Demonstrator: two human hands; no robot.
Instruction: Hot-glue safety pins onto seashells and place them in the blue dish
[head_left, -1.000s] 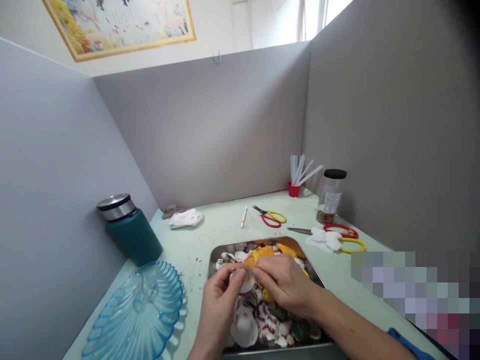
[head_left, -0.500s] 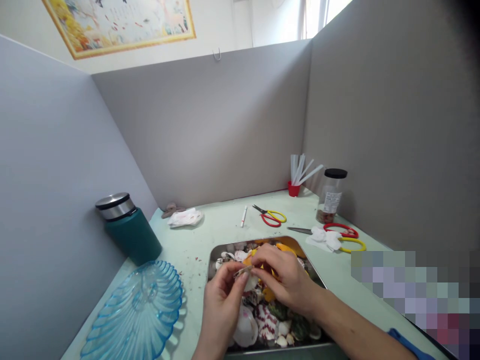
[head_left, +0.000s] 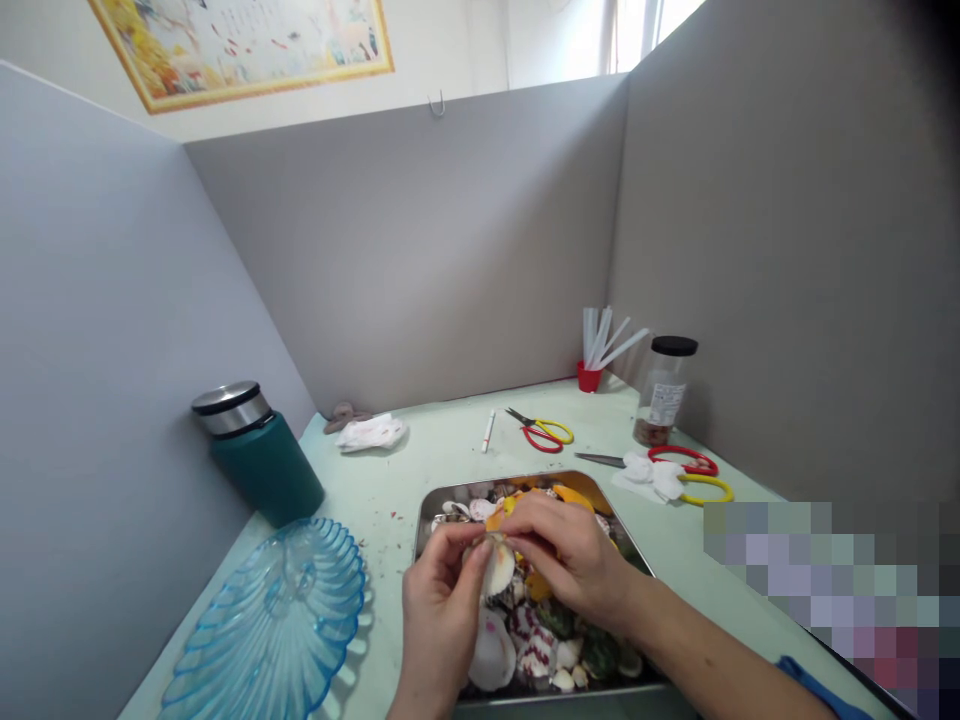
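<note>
Both of my hands meet above a metal tray (head_left: 626, 548) filled with several coloured seashells. My left hand (head_left: 439, 600) pinches a pale scallop shell (head_left: 498, 566) between thumb and fingers. My right hand (head_left: 564, 552) is closed on the top edge of the same shell, fingertips pressed together. White, red-patterned, orange and dark green shells lie below the hands in the tray.
A blue glass shell-shaped dish (head_left: 262, 630) sits at the near left, a teal flask (head_left: 259, 455) behind it. Further back lie crumpled tissue (head_left: 371, 433), a marker (head_left: 488, 430), small scissors (head_left: 544, 432), large scissors (head_left: 679, 470), a jar (head_left: 661, 390) and a red cup of sticks (head_left: 592, 360). Grey partitions enclose the table.
The pale shell has been turned between my fingers, from edge-on half a second ago to face-on now. Both hands stayed over the tray.
</note>
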